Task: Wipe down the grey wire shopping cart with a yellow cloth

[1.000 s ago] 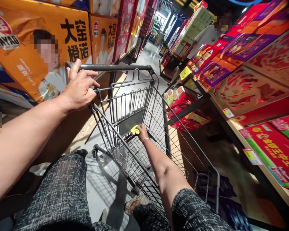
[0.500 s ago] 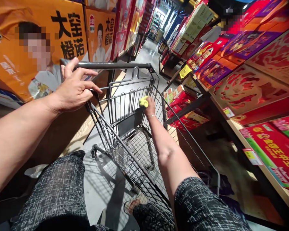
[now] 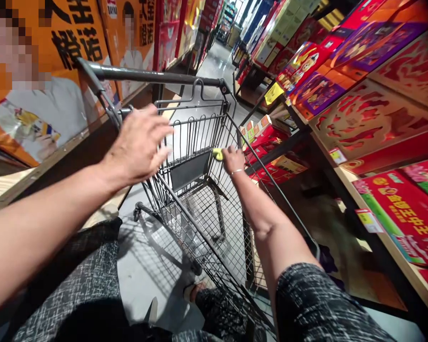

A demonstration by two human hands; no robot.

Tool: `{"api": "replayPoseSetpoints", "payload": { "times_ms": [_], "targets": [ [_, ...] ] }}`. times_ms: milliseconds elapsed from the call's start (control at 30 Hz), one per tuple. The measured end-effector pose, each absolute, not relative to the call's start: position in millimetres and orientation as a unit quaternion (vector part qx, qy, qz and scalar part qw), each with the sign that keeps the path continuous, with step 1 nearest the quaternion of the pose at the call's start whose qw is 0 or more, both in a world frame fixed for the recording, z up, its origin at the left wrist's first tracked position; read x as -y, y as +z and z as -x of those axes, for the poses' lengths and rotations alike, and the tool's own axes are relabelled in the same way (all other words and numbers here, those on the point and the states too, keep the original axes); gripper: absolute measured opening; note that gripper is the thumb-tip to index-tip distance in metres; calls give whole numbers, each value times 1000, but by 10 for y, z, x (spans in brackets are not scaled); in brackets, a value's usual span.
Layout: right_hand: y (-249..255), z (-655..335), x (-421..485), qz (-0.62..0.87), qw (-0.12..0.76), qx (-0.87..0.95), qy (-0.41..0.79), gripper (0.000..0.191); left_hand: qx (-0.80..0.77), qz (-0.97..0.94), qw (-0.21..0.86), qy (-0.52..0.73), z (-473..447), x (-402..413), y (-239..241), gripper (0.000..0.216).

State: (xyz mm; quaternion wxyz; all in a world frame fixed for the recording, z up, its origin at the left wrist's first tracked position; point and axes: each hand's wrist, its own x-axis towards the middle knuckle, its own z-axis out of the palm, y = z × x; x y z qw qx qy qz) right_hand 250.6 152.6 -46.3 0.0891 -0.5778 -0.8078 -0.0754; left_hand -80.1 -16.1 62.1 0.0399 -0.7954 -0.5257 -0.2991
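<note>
A dark wire shopping cart (image 3: 199, 223) stands in front of me, its handle bar (image 3: 153, 76) across the top. My right hand (image 3: 232, 159) reaches inside the basket and is closed on a small yellow cloth (image 3: 218, 154), pressed against the far wire wall. My left hand (image 3: 141, 145) hovers off the handle, above the cart's near rim. Its fingers are spread and blurred by motion, and it holds nothing.
Orange printed boxes (image 3: 39, 85) line the wooden shelf at the left. Red and purple gift boxes (image 3: 371, 118) fill slanted shelves at the right, with price tags (image 3: 369, 221) on the edge. A narrow grey-floored aisle (image 3: 214, 66) runs ahead between the shelves.
My left hand has let go of the handle and moved right and down over the cart. My right hand rose with the cloth from the basket floor to the far wall.
</note>
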Motion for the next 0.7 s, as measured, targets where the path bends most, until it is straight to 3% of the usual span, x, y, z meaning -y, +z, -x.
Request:
{"api": "replayPoseSetpoints", "payload": {
  "times_ms": [133,233,433,700],
  "targets": [
    [3,-2484,-1893,551,134,805,-177,34,541,804,-43,-243,376,473,407,27],
    [-25,-2453,-1971,534,62,822,-190,39,579,763,-24,-288,302,565,304,12],
    [-874,-2438,-1709,561,-89,810,-150,45,532,781,-2,-326,386,413,303,29],
    [-2075,-2608,-735,673,-227,699,77,55,512,796,-44,-320,543,-81,275,30]
  ]
}}
